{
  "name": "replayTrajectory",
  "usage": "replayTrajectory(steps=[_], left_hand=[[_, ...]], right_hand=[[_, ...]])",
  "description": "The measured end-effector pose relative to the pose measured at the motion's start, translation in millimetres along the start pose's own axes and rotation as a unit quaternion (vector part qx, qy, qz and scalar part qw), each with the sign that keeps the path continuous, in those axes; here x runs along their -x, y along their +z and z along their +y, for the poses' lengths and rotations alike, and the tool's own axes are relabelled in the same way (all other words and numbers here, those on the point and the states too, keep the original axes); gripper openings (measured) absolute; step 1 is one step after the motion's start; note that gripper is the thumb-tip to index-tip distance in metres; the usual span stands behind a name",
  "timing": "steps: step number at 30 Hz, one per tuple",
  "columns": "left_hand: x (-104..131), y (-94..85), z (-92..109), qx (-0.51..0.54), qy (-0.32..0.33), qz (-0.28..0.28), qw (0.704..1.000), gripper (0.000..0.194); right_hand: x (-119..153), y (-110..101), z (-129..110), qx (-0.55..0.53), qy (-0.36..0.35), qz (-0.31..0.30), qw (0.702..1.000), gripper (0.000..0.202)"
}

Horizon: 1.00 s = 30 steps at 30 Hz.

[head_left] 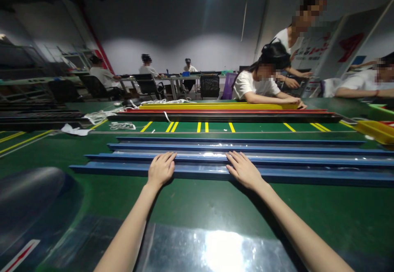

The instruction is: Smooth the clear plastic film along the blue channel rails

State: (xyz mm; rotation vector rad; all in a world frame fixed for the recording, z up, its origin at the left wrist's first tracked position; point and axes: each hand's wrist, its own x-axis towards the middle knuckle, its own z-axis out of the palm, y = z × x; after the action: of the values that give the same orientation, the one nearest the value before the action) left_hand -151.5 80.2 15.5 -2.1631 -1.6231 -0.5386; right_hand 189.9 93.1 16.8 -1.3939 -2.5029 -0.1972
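Several long blue channel strips [200, 169] lie side by side across the green table [191, 202]. My left hand [161, 168] rests palm down on the nearer strips, left of the middle, its fingers extended and pointing away from me. To the right, my right hand [244, 169] lies on the same strips with its fingers spread. Neither hand is wrapped round anything. A stretch of the strips shows between the two hands, with shiny glare on their surfaces.
Beyond are yellow strips [215, 106], dark strips [221, 116] and white cords [122, 126]. A person [261, 83] leans on the far side. A yellow tray [374, 131] sits at right, clear sheeting [184, 247] in front, and a dark rounded object [33, 206] at left.
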Motion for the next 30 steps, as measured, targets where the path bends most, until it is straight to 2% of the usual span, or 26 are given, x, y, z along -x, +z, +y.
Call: replayTrajectory(steps=[16,20,25,28,30], left_hand=[[-8.6,5.7,-14.8,0.008,0.003,-0.014,1.000,0.041],[-8.8,3.3,-15.8,0.012,-0.006,-0.038,0.999,0.039],[-21.9,-0.3,-8.9,0.038,-0.022,-0.092,0.995,0.041],[-47.6,3.0,6.1,0.061,-0.016,-0.119,0.991,0.044],[-70.6,9.1,19.8,0.067,-0.006,-0.142,0.988,0.046]], right_hand=[[-13.6,4.3,-7.4,-0.013,0.024,-0.004,1.000,0.060],[-14.2,2.8,-6.6,-0.032,0.020,-0.002,0.999,0.059],[-34.5,-8.4,17.4,-0.106,0.005,-0.020,0.994,0.047],[-57.8,-10.8,41.2,-0.085,0.067,0.020,0.994,0.044],[-70.7,-6.9,55.1,-0.073,0.085,0.016,0.994,0.046]])
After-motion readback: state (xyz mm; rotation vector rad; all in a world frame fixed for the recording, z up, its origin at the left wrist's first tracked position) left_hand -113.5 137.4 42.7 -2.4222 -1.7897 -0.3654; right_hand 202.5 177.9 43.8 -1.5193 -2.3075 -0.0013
